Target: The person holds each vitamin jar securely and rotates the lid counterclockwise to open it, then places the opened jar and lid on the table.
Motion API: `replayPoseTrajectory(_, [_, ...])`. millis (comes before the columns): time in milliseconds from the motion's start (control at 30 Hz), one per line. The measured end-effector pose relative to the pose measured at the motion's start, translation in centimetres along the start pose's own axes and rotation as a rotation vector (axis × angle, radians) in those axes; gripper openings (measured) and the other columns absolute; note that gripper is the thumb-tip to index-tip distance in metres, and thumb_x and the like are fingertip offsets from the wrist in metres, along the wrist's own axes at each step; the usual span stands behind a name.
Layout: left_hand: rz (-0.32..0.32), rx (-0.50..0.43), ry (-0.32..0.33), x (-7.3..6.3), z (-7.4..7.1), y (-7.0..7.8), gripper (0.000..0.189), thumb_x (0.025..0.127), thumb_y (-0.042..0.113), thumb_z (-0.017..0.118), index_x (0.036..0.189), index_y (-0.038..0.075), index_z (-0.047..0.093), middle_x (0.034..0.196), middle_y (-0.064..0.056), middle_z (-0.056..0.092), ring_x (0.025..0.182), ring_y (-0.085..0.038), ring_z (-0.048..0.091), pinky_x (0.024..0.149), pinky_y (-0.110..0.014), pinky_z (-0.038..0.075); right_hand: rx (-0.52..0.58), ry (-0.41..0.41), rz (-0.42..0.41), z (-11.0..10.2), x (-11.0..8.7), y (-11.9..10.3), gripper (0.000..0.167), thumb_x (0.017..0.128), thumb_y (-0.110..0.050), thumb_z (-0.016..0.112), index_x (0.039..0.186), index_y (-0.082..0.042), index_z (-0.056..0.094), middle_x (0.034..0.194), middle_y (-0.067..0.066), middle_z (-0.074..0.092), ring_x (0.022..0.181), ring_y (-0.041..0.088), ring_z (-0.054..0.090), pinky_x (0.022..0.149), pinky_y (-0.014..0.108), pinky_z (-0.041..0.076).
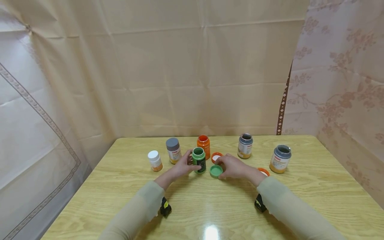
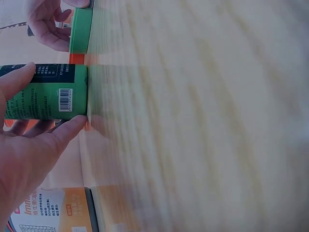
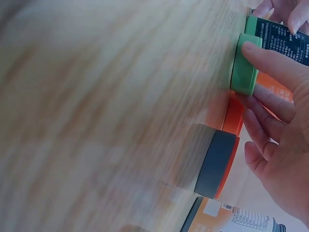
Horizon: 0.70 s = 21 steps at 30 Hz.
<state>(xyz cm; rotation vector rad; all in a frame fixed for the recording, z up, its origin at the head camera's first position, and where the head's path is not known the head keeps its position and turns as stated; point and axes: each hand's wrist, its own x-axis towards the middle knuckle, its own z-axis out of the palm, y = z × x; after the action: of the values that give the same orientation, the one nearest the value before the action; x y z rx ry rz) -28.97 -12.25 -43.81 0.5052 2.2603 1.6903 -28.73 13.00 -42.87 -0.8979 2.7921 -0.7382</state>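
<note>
In the head view, my left hand (image 1: 182, 165) grips an uncapped green bottle (image 1: 198, 160) that stands upright on the table. The left wrist view has the thumb on the label of the green bottle (image 2: 53, 92) and a fingertip low by its base. My right hand (image 1: 233, 166) pinches a green lid (image 1: 216, 171), which lies hollow side up just right of the bottle. Seen from the right wrist, the thumb lies on the rim of the green lid (image 3: 245, 67), with other fingers on its far side. An orange lid (image 1: 216, 156) lies right behind it.
Behind the green bottle stands an open orange bottle (image 1: 203, 146). To the left are a grey-capped bottle (image 1: 173, 151) and a small white-capped bottle (image 1: 155, 161). Two open grey-necked bottles (image 1: 245, 146) (image 1: 280, 160) stand right. Another orange-rimmed lid (image 1: 264, 171) lies by my right wrist.
</note>
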Motion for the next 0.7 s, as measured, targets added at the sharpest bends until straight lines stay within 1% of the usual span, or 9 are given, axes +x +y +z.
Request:
replayPoseTrajectory(167, [-0.011,0.004,0.013,0.0,0.0,0.1,0.065,0.088,0.003,0.071,0.142,0.005,0.035,0.140,-0.020,0.048,0.132,-0.035,0.042,0.108,-0.048,0.032,0.022,0.005,0.003,-0.1,-0.1,0.0,0.054,0.071,-0.019,0.088,0.117,-0.004,0.064,0.105,0.000,0.065,0.093,0.017,0.049,0.086,0.037,0.043])
replayPoseTrajectory(300, [0.000,0.014,0.024,-0.1,-0.3,0.2,0.069,0.087,0.005,0.072,0.143,0.004,0.033,0.141,-0.021,0.047,0.132,-0.036,0.041,0.108,-0.049,0.032,0.057,0.004,0.002,-0.2,-0.3,-0.1,0.056,0.071,-0.020,0.088,0.119,-0.003,0.063,0.108,0.002,0.065,0.097,0.019,0.052,0.089,0.039,0.044])
replayPoseTrajectory(500, [0.050,-0.015,0.021,-0.9,-0.9,0.9,0.064,0.088,0.001,0.069,0.141,0.001,0.033,0.142,-0.025,0.044,0.133,-0.040,0.039,0.108,-0.049,0.031,0.114,0.017,0.003,-0.6,-0.6,-0.3,0.059,0.073,-0.020,0.087,0.122,-0.001,0.061,0.112,0.008,0.064,0.107,0.028,0.056,0.095,0.046,0.044])
replayPoseTrajectory(633, [0.088,-0.029,0.013,-1.6,-1.5,1.2,0.062,0.088,-0.002,0.068,0.140,-0.001,0.034,0.142,-0.027,0.042,0.132,-0.041,0.039,0.108,-0.051,0.030,0.109,0.026,-0.005,-1.0,-0.9,-0.3,0.060,0.076,-0.023,0.085,0.125,-0.001,0.059,0.113,0.009,0.064,0.109,0.030,0.056,0.096,0.048,0.043])
replayPoseTrajectory(700, [0.094,-0.029,0.016,-2.0,-1.9,1.3,0.061,0.088,-0.002,0.068,0.140,0.000,0.035,0.142,-0.027,0.043,0.133,-0.041,0.039,0.109,-0.052,0.028,0.091,0.032,-0.021,-1.3,-1.1,-0.3,0.059,0.077,-0.024,0.083,0.125,0.000,0.058,0.114,0.011,0.063,0.109,0.032,0.057,0.093,0.048,0.044])
